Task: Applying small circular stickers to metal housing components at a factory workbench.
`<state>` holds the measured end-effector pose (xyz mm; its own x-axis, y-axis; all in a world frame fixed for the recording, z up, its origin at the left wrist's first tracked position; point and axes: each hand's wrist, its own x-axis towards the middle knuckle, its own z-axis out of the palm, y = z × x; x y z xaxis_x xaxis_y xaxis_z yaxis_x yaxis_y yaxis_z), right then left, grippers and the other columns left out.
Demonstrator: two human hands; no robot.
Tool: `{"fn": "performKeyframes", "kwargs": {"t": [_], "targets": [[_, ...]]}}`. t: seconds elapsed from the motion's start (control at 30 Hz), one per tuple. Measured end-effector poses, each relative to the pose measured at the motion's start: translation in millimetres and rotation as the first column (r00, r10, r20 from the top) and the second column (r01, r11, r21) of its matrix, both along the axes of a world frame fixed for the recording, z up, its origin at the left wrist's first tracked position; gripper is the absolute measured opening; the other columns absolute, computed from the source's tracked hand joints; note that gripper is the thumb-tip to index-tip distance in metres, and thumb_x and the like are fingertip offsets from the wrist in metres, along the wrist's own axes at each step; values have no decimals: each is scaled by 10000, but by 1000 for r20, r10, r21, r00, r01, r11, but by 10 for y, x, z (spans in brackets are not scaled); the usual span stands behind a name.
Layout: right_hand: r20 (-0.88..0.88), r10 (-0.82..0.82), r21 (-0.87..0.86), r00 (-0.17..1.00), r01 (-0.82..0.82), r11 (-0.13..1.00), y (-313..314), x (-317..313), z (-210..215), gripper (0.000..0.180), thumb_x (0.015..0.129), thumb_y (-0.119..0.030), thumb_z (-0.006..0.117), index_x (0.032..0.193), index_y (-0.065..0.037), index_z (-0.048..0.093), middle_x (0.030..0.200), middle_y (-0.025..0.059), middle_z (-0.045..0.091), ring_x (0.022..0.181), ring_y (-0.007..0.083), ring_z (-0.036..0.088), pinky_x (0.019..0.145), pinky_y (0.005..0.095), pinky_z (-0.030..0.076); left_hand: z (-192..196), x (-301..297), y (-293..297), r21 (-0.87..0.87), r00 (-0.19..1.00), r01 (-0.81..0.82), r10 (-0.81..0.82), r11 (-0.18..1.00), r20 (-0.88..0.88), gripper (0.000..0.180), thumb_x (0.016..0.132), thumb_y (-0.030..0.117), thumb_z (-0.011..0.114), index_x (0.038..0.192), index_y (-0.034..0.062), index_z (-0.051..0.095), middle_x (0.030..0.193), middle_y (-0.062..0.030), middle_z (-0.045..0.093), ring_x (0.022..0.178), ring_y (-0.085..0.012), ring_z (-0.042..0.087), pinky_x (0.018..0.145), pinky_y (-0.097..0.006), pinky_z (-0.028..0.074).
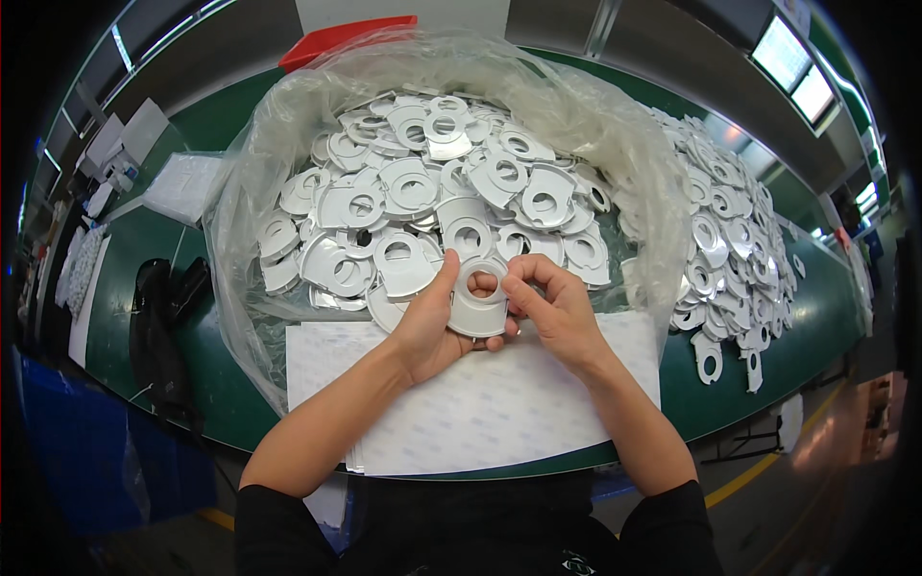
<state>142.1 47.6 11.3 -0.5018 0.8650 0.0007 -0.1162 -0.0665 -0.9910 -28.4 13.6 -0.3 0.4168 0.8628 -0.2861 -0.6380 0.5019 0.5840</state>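
Note:
Between my two hands is a white plastic part (477, 315) with a round hole, rounded at one end. My left hand (432, 322) holds it from the left, thumb on its edge and fingers beneath it. With thumb and bent forefinger, my right hand (552, 305) pinches its right edge beside the hole. Just beyond lies a big heap of similar white parts (413, 182) inside a clear plastic bag (254, 182) with its mouth spread wide. Under my hands a stack of white printed sheets (461, 422) lies at the table's front edge.
More white parts (735, 240) are piled on the green table (807, 298) to the right of the bag. A red tray (336, 38) stands behind it. On the left are a black object (158, 326) and a flat plastic-wrapped white pack (187, 184).

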Motion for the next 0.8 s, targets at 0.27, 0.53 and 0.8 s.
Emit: {"fn": "performKeyframes", "kwargs": {"t": [0.27, 0.53, 0.8], "targets": [[-18, 18, -9, 1000, -18, 1000, 3, 2, 11, 133, 917, -139, 574, 916, -11, 539, 799, 19, 553, 583, 59, 515, 540, 199, 431, 11, 0, 2, -12, 1000, 0, 0, 1000, -5, 613, 964, 551, 160, 1069, 40, 481, 996, -129, 567, 806, -251, 617, 604, -340, 490], [-18, 15, -49, 1000, -16, 999, 7, 9, 5, 130, 914, -142, 579, 920, -17, 543, 783, 13, 544, 589, 59, 519, 546, 194, 434, 18, 2, -2, -26, 1000, -5, 4, 1000, -13, 605, 964, 551, 155, 1057, 47, 475, 997, -133, 569, 808, -253, 616, 607, -339, 490], [-21, 21, -39, 1000, -22, 999, 16, 14, -22, 127, 908, -129, 585, 921, -11, 541, 798, 11, 543, 608, 62, 528, 550, 195, 445, 34, 8, 0, -25, 1000, -2, 1, 1000, -20, 598, 965, 548, 152, 1048, 49, 471, 1004, -135, 563, 810, -255, 616, 605, -340, 490]]}}
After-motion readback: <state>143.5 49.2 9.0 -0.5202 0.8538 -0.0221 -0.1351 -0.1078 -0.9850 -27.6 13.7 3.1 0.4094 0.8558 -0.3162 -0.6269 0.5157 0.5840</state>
